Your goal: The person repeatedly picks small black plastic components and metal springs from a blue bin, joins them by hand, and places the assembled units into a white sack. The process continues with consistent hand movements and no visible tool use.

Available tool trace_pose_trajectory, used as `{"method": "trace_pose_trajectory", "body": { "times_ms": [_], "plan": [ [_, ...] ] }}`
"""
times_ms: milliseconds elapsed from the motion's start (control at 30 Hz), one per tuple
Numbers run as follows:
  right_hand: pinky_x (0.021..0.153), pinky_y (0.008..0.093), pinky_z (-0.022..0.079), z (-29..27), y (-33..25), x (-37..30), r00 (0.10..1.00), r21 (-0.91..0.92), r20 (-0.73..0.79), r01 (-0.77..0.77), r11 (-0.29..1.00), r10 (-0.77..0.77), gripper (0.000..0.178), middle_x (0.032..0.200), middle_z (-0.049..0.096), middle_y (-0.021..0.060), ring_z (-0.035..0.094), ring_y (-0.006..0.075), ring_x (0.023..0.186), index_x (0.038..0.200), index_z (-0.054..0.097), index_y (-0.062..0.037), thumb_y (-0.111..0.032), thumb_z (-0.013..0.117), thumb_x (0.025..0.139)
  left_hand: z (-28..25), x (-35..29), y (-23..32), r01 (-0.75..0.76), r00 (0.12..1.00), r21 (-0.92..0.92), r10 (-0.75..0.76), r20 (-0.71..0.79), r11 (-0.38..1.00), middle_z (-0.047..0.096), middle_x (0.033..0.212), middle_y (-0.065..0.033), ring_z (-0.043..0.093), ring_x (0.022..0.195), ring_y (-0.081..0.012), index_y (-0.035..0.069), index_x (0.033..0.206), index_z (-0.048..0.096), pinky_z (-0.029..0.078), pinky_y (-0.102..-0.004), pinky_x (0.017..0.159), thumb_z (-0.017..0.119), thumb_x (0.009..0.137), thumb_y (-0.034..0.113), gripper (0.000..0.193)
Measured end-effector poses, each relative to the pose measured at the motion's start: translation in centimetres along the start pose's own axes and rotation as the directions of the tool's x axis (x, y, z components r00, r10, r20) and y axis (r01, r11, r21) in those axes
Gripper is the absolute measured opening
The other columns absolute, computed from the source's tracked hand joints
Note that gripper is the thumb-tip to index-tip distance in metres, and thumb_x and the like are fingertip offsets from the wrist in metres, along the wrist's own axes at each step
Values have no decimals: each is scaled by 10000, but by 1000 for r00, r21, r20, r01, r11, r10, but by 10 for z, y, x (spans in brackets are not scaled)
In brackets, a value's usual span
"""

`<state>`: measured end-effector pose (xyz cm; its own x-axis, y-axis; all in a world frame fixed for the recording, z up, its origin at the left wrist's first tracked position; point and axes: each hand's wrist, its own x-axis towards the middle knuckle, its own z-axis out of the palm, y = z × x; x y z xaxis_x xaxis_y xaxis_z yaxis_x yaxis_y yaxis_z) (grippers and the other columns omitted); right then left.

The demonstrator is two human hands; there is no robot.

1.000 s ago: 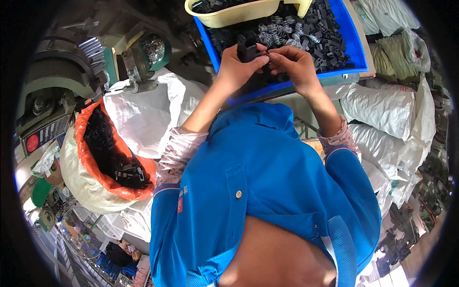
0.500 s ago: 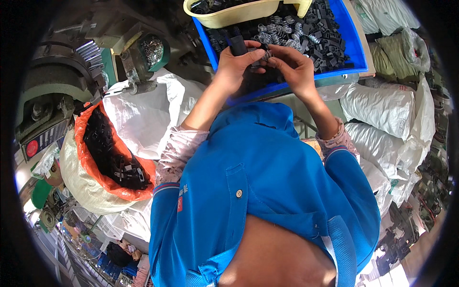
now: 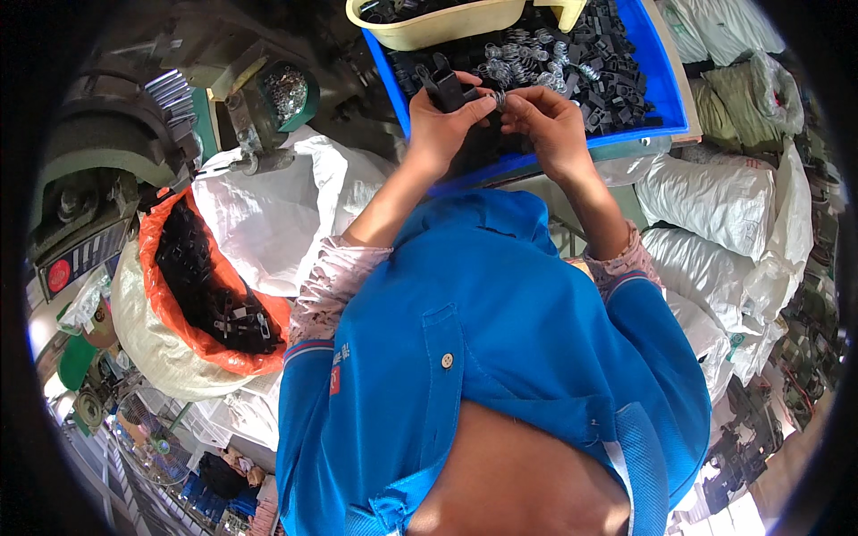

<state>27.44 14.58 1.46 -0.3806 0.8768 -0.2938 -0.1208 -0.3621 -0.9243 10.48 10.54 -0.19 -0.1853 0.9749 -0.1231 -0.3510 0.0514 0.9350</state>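
My left hand (image 3: 442, 128) is closed around a black plastic part (image 3: 444, 89) with two upright prongs, above the near left of a blue tray (image 3: 684, 94). Thumb and fingers of my right hand (image 3: 552, 129) pinch a small metal coil spring (image 3: 499, 100), which touches or nearly touches the left thumb tip. Loose black plastic parts (image 3: 617, 76) fill the tray, with a heap of metal springs (image 3: 514, 61) among them. My fingers cover the spring's far side and the lower end of the black part.
A cream plastic trough (image 3: 438, 34) holding dark parts lies across the tray's far side. On the left, an orange-lined sack (image 3: 161, 286) of black parts stands below a machine (image 3: 98, 143). Stuffed white sacks (image 3: 706, 201) are piled at the right.
My left hand has tilted the black part, so its two prongs now show apart. My right hand has shifted slightly, and the spring is more visible between the hands.
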Motion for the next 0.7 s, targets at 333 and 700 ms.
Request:
{"method": "trace_pose_trajectory", "body": {
  "times_ms": [333, 700],
  "plan": [
    [823, 283, 531, -1, 2, -7, 647, -618, 320, 696, 365, -692, 190, 995, 676, 83, 646, 150, 973, 1048, 644, 31, 95, 613, 871, -2, 2, 6, 290, 956, -275, -293, 31, 917, 668, 897, -52, 654, 797, -167, 35, 1027, 626, 564, -327, 659, 742, 838, 89, 228],
    [594, 232, 477, -13, -4, -6, 991, -168, 74, -99, 981, 112, 230, 805, 640, 38, 599, 98, 674, 932, 668, 1, -224, 628, 951, -1, -6, 1, -144, 982, 204, 115, 150, 968, 694, 1014, -91, 637, 820, -125, 32, 1121, 613, 539, -260, 733, 747, 821, 56, 329]
  ]
}}
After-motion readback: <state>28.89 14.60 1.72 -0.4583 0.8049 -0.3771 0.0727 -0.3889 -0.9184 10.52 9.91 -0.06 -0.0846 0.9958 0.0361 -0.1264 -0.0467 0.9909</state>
